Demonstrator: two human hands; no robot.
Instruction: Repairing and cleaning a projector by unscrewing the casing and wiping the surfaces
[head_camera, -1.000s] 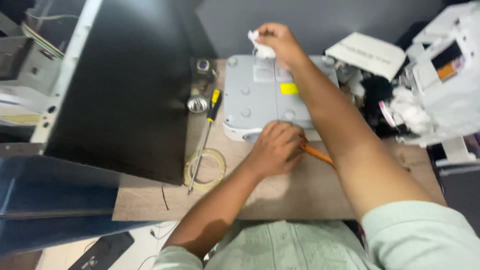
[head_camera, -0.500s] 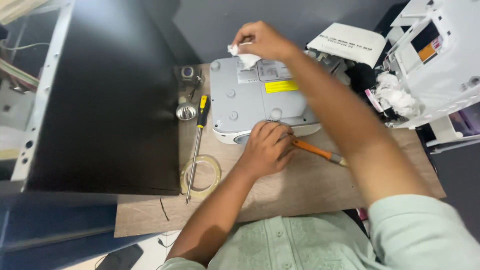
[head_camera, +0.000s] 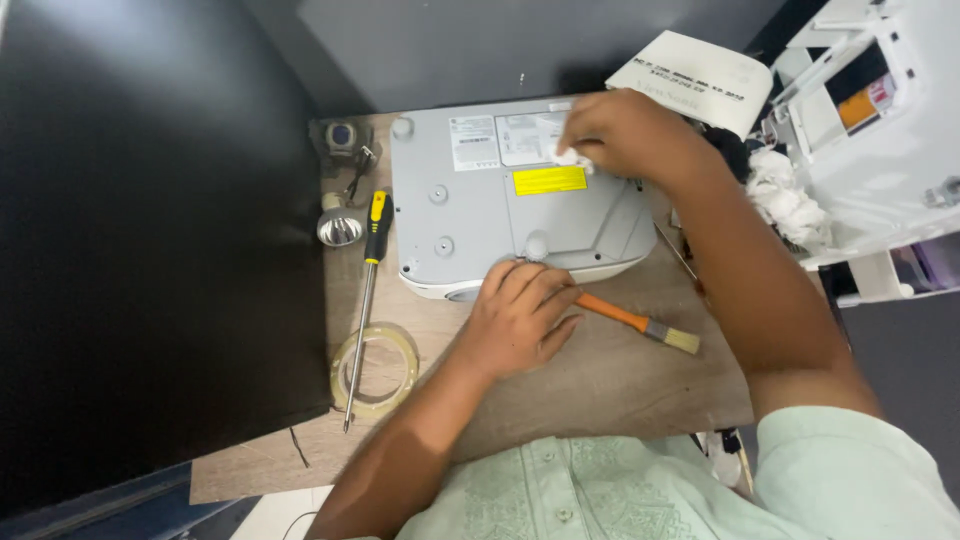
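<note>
Grey projector under both hands: right hand pinching white cloth, left hand spread.

One head-worn camera, looking steeply down from close above the work.

It faces forward over the person's chest at the wooden tabletop; the grey projector lies near centre, with both forearms entering from the bottom edge. No second view.

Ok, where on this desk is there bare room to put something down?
Bare wood lies near the front edge of the desk, between the left hand and the brush above it. The strip left of the grey device is crowded with a screwdriver, tape roll and small parts.
</note>
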